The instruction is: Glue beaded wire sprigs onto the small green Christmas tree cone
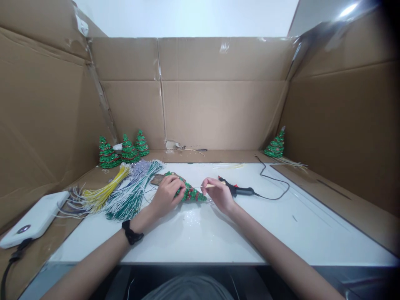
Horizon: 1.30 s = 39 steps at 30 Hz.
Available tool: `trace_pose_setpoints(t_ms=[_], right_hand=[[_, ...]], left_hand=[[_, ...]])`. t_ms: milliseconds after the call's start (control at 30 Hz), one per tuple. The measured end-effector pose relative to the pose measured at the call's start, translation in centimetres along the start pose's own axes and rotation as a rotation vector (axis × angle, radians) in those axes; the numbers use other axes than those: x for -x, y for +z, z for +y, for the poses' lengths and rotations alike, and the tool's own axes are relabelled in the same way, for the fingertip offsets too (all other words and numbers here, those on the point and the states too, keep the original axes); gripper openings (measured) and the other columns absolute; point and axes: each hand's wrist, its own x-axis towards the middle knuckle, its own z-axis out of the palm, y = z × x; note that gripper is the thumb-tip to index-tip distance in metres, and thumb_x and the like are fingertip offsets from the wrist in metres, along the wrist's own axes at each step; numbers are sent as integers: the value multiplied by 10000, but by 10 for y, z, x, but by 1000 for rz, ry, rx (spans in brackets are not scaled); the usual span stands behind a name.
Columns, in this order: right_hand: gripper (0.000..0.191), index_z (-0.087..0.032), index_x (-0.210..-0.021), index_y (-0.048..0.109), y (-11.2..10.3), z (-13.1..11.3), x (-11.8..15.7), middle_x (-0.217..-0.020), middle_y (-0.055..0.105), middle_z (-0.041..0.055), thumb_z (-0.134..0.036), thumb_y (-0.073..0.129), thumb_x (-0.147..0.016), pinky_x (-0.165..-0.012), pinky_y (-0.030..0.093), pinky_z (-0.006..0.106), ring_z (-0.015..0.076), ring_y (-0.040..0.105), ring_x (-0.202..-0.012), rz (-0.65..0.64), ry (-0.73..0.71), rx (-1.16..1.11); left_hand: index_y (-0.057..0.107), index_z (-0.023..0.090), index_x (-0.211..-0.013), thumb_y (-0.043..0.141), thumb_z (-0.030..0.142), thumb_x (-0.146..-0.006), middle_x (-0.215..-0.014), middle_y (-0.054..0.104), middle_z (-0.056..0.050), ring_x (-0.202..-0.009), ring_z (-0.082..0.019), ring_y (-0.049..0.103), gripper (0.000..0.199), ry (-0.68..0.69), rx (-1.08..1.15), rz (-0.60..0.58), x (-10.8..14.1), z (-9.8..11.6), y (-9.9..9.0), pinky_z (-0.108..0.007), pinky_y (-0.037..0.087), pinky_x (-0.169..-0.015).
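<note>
A small green Christmas tree ornament (191, 194) with red garland lies on its side on the white tabletop, its brown base to the left and its tip to the right. My left hand (170, 192) is closed over the middle of the tree and holds it. In my right hand (218, 193) is a thin tool with a pale wooden handle (215, 185), pinched between the fingers. Its fine tip points left toward the tree; whether it touches is too small to tell. Just right of that hand rests a black glue gun (240, 190) with a red part.
Bundles of yellow wire stems (108, 189) and green wire stems (137, 193) lie at left. Several finished-looking trees (128, 149) stand at back left, another tree (275, 145) at back right. A white power bank (34, 218) sits far left. Cardboard walls (225, 112) surround the table.
</note>
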Motion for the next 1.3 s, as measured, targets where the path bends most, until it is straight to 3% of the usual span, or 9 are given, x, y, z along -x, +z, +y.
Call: trace_pose_setpoints(t_ms=[300,467,567,667,733,800,933,1133,1300], right_hand=[[258,-184,-552,548,0,-5,0,-482,461,16,-295,475,-773,-627,348,295,158,446,-576,37,-51,-5],[208,-219,-591,450,-25,-22,-7,-508,354,-37,-338,458,-762,-610,369,294,136,400,-515,315,-291,-79],[206,-225,-738,523,-54,-46,-14,-673,495,-2,-387,407,-791,-654,395,285,152,497,-654,530,-475,148],[195,-221,-874,578,-83,-66,-28,-988,571,46,-290,422,-780,-832,388,307,182,518,-934,717,-629,713],[263,-198,-924,599,-99,-69,-43,-1044,588,80,-180,393,-762,-881,374,324,203,514,-991,609,-487,1141],[357,-193,-987,615,-111,-62,-61,-1090,613,87,-91,370,-747,-863,384,287,195,535,-1008,303,-147,1463],[220,-166,-838,676,-125,-30,-93,-906,693,90,-102,536,-681,-674,411,245,204,608,-792,142,125,1562],[106,-153,-744,653,-128,-6,-108,-735,677,53,-184,563,-698,-570,362,219,158,568,-634,179,177,1589],[175,-145,-831,596,-113,-30,-108,-803,640,87,-100,445,-754,-629,349,238,175,550,-737,352,-35,1589]], left_hand=[[469,193,-709,362,124,-832,-694,551,-12,-837,-195,448,177,0,28,-51,-3,12,-4,-363,354,-807],[444,198,-641,344,142,-819,-669,506,-19,-784,-190,466,212,-45,-27,97,-2,-2,-13,-347,367,-745],[469,196,-623,348,205,-854,-708,509,-40,-759,-194,476,262,-131,-115,252,-5,-24,-28,-351,379,-733],[521,188,-636,375,278,-866,-706,506,-62,-750,-221,481,287,-295,-278,394,-6,-51,-46,-362,388,-715],[600,155,-814,435,311,-845,-803,557,-100,-854,-269,488,229,-364,-413,367,-6,-67,-55,-391,383,-767],[563,108,-1102,491,308,-811,-1011,570,-153,-990,-314,454,359,-374,-500,309,-4,-77,-59,-422,365,-838],[490,167,-1259,478,234,-825,-963,635,-94,-948,-283,472,439,-363,-418,233,-2,-77,-58,-394,371,-847],[567,227,-1173,490,265,-855,-829,675,-31,-848,-234,520,329,-335,-234,274,-2,-64,-49,-361,397,-816],[597,202,-1103,423,280,-894,-848,657,-52,-842,-226,520,282,-275,-202,242,-2,-60,-45,-351,405,-793]])
